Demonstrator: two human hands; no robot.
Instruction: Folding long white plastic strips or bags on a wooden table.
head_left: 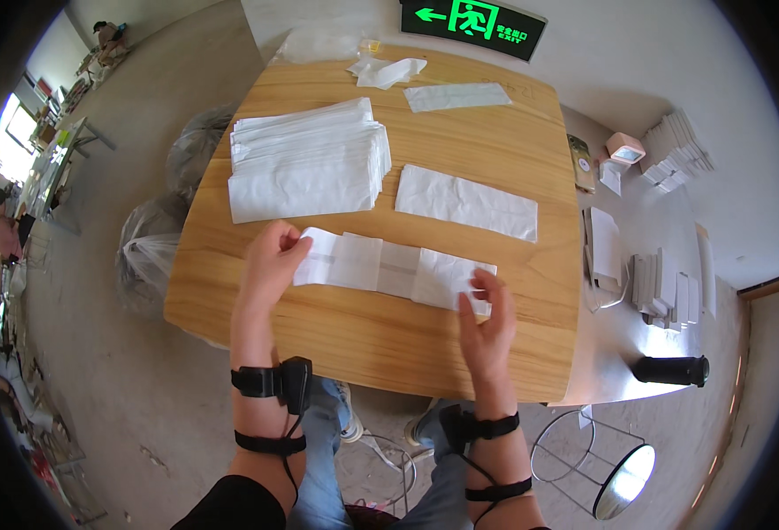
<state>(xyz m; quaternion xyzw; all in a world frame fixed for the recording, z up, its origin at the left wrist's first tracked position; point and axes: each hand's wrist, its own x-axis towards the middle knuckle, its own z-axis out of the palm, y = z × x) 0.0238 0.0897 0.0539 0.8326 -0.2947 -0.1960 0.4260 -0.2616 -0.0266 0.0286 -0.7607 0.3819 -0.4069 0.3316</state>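
Observation:
In front of me on the table lies a long white strip of thin, folded sheet (400,268), with a greyish band along its middle and overlapping flaps toward both ends. My left hand (270,265) pinches the strip's left end between thumb and fingers. At the right end my right hand (488,322) rests over the flap, thumb and fingers curved and apart. Just beyond the strip lies a single flat white sheet (466,202). A thick, fanned stack of similar white sheets (305,163) sits to the far left.
The wooden table (363,344) also carries another flat strip (457,97), a crumpled white piece (387,72) and clear plastic (319,46) at the back. Right of it, a side table holds white stacks (659,287), a phone (581,163) and a black cylinder (672,371). Plastic bags (152,252) stand left.

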